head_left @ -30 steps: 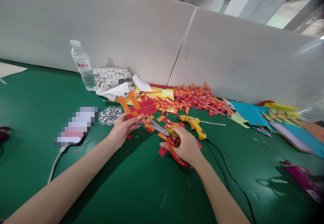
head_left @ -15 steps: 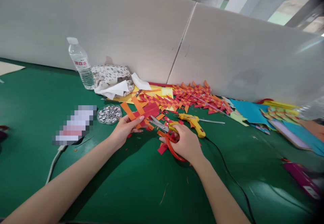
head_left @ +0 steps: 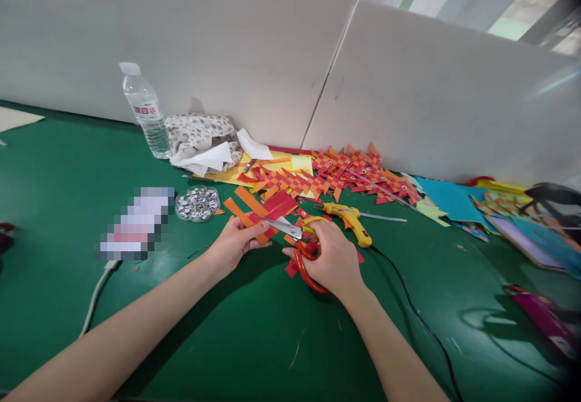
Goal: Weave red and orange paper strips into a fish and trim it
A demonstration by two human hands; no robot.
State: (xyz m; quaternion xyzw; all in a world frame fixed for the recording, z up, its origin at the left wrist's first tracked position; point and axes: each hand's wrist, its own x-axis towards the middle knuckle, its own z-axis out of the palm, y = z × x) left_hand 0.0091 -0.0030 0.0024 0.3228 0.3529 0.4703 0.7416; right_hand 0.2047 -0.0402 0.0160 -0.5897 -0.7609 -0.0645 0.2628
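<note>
My left hand (head_left: 238,241) pinches a piece woven from red and orange paper strips (head_left: 275,208), whose loose orange ends stick out to the upper left. In my right hand (head_left: 333,253) is a pair of scissors (head_left: 287,228), one handle loop yellow and the other red. Their blades point left and lie over the paper beside my left fingertips. Whether the blades have paper between them is hard to make out. Red and orange paper scraps (head_left: 293,267) lie under the scissors. Behind them is a pile of woven red-and-orange paper fish (head_left: 349,169).
A yellow glue gun (head_left: 347,217) with a black cord lies right of the scissors. To the left are a dish of googly eyes (head_left: 198,203), a blurred-out phone (head_left: 138,223) on a cable, and a water bottle (head_left: 147,114). Blue paper (head_left: 447,199) lies at the right, before a grey partition (head_left: 254,57).
The scissor blades have moved left across the paper, up to my left fingers. My left hand has shifted slightly right and turned the woven piece a little.
</note>
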